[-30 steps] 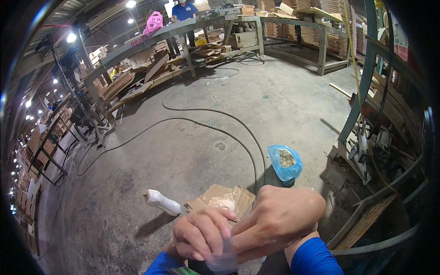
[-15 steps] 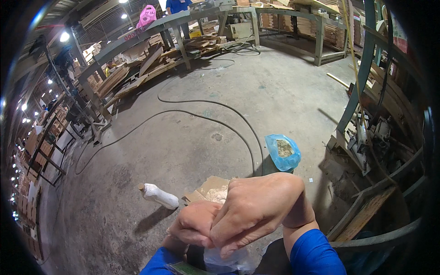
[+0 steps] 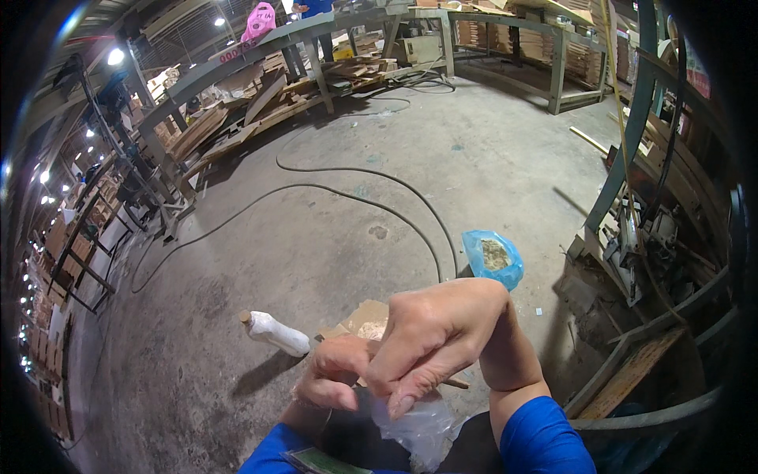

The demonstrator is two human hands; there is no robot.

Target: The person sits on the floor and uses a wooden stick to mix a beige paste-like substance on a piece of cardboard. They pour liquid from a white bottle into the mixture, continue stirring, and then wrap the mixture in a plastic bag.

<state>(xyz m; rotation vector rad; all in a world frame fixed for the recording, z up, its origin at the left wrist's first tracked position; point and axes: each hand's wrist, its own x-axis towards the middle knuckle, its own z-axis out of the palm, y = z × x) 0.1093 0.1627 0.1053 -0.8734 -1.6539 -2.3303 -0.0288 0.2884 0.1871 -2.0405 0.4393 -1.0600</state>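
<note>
A clear plastic bag [image 3: 422,433] hangs crumpled below my hands, close to my body. My right hand [image 3: 442,332] pinches its upper edge between thumb and fingers. Against it, my left hand [image 3: 335,370] is curled closed at the bag's top left, its fingertips partly hidden by the right hand. Just beyond my hands lies a piece of cardboard [image 3: 338,329] with a pale, crumbly heap [image 3: 369,322] on it, partly covered by my hands. To the left, a white bottle-shaped thing [image 3: 280,335] with a brown end stands on the concrete floor.
A blue plastic bag [image 3: 513,272] with crumbly material inside sits open ahead on the right. A dark hose [image 3: 339,189] loops across the floor. Metal frames and machine parts [image 3: 628,257] line the right side. Long benches [image 3: 316,83] with stacked boards stand farther back, near another person [image 3: 316,9].
My hands have shifted slightly, with the left thumb now standing apart from the right hand. The clear bag has swung rightward and shows more below them. The view has tilted a little.
</note>
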